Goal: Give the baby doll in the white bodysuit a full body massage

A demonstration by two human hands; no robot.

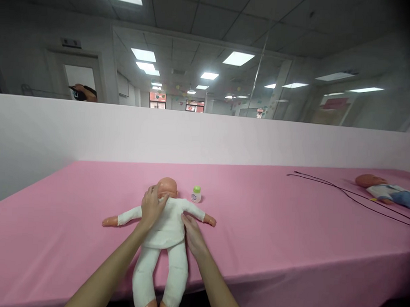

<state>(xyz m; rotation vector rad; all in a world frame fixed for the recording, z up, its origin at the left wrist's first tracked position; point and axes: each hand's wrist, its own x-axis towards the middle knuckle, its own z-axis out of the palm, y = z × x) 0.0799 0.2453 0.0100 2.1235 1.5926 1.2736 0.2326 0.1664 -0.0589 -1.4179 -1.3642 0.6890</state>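
Note:
A baby doll point(169, 224) with a white cloth body lies on the pink-covered table, arms spread and legs toward me. My left hand point(152, 206) grips it at the shoulder and neck, thumb by the neck and fingers along the side of the head. At the other side of the torso, below the armpit, my right hand point(193, 234) holds the doll's side; some of its fingers are hidden beneath. Beside the doll's head stands a small clear bottle point(196, 196) with a green cap, touched by neither hand.
Black cables point(342, 189) trail over the pink tablecloth point(256, 228) on the right. Farther right lies a second doll point(382, 190) in white and blue clothes. A low white wall point(192, 137) with a glass panel above it runs along the table's back.

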